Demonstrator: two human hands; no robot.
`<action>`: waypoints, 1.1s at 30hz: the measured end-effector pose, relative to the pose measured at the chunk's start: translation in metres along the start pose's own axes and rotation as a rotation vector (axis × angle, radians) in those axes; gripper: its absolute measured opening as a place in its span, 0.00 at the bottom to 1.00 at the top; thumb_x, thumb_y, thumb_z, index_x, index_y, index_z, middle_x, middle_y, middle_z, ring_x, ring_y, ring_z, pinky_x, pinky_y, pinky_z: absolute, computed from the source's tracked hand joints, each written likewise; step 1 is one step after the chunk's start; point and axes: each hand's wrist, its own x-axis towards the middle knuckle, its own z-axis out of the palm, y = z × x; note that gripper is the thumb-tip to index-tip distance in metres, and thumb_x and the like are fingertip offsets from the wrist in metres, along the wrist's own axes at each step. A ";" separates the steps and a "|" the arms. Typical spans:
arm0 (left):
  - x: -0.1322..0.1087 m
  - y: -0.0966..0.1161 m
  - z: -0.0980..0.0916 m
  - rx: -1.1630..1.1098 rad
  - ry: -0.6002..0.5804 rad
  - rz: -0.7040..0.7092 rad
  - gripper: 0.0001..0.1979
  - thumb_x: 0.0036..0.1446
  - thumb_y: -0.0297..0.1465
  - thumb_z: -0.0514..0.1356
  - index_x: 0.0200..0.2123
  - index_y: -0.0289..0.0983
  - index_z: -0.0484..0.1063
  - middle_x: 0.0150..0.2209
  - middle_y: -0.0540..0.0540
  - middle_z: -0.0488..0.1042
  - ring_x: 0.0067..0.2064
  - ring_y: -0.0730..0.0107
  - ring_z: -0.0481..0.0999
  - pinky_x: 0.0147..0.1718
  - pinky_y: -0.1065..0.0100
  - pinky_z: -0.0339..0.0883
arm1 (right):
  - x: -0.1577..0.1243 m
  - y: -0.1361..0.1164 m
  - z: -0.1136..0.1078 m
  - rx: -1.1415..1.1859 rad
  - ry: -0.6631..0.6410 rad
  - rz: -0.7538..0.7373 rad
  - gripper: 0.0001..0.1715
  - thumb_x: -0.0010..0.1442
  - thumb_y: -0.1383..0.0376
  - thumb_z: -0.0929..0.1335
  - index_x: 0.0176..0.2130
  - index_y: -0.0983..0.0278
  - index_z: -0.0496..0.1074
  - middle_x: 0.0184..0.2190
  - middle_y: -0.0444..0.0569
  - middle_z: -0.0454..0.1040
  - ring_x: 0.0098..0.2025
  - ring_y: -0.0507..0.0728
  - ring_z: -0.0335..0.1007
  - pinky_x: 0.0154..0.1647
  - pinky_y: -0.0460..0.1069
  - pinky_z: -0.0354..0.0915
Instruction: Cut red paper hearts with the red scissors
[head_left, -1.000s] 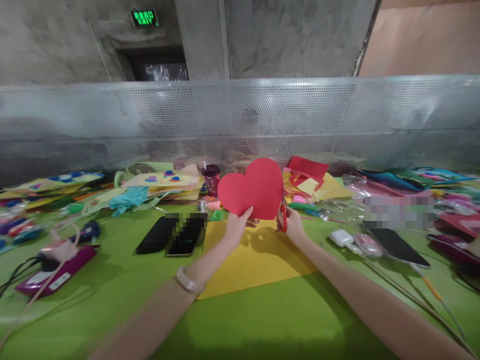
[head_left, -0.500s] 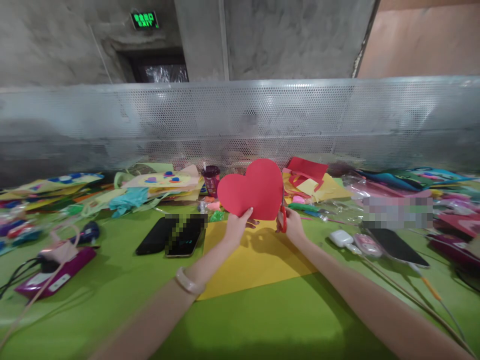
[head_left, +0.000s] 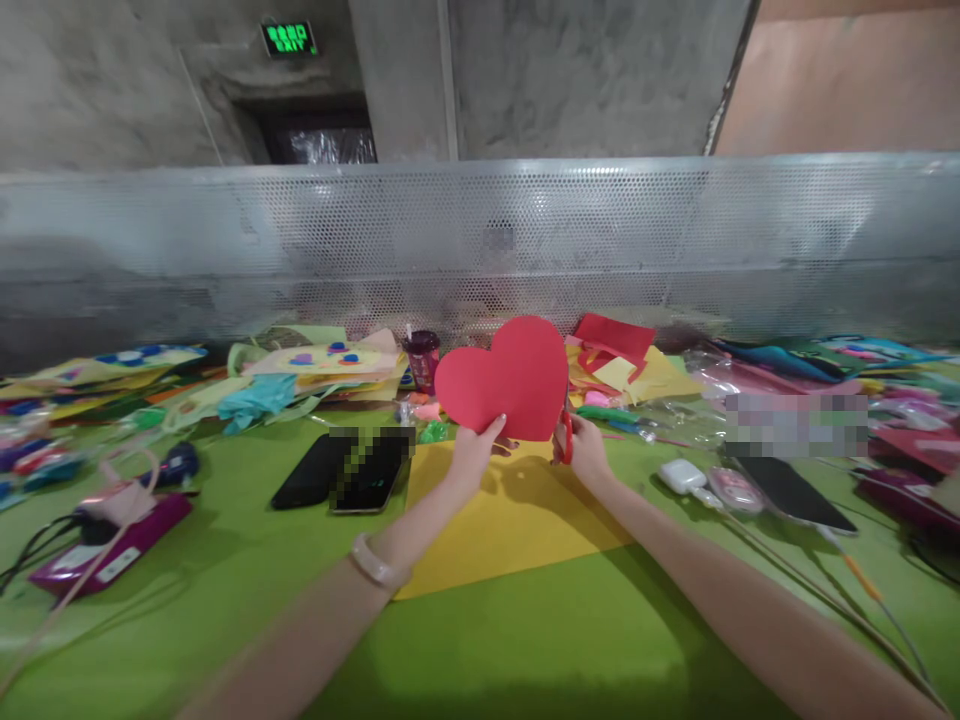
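A red paper heart (head_left: 510,375) is held up in front of me, tilted, its point toward the lower right. My left hand (head_left: 480,447) pinches its lower edge, thumb on the near face and fingers behind. My right hand (head_left: 583,446) is closed around the red-handled scissors (head_left: 568,440), whose blades stand upright along the heart's right edge. How far apart the blades are I cannot tell. Under both hands a yellow paper sheet (head_left: 517,520) lies on the green tabletop (head_left: 570,640).
Two dark phones (head_left: 371,474) lie left of the yellow sheet. A lidded cup (head_left: 423,358) stands behind the heart. Purple power strip (head_left: 112,555) at left; white earbud case (head_left: 681,476) and a cabled phone (head_left: 796,492) at right. Paper scraps (head_left: 616,345) line the perforated metal divider (head_left: 600,230).
Almost nothing differs. The heart's right edge and the scissors have shifted very slightly; both hands keep their grips.
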 end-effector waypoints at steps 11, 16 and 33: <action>0.000 0.001 -0.001 0.012 -0.003 0.008 0.12 0.46 0.28 0.62 0.35 0.33 0.66 0.22 0.48 0.73 0.18 0.70 0.72 0.17 0.70 0.66 | -0.006 -0.013 0.000 0.046 -0.001 -0.008 0.10 0.48 0.62 0.63 0.21 0.62 0.57 0.11 0.37 0.60 0.12 0.48 0.59 0.14 0.44 0.62; 0.000 0.000 0.000 0.014 -0.004 0.016 0.13 0.45 0.28 0.63 0.36 0.32 0.66 0.25 0.47 0.74 0.18 0.71 0.72 0.17 0.70 0.66 | -0.006 -0.010 0.002 0.049 -0.022 -0.006 0.10 0.48 0.61 0.64 0.21 0.62 0.58 0.11 0.37 0.59 0.12 0.48 0.58 0.14 0.44 0.61; 0.000 0.001 -0.001 0.029 0.011 0.008 0.14 0.47 0.28 0.62 0.38 0.31 0.66 0.26 0.45 0.74 0.18 0.71 0.72 0.16 0.71 0.65 | -0.008 -0.014 0.002 0.058 -0.023 0.000 0.11 0.48 0.61 0.64 0.21 0.62 0.58 0.11 0.37 0.59 0.12 0.48 0.58 0.13 0.44 0.61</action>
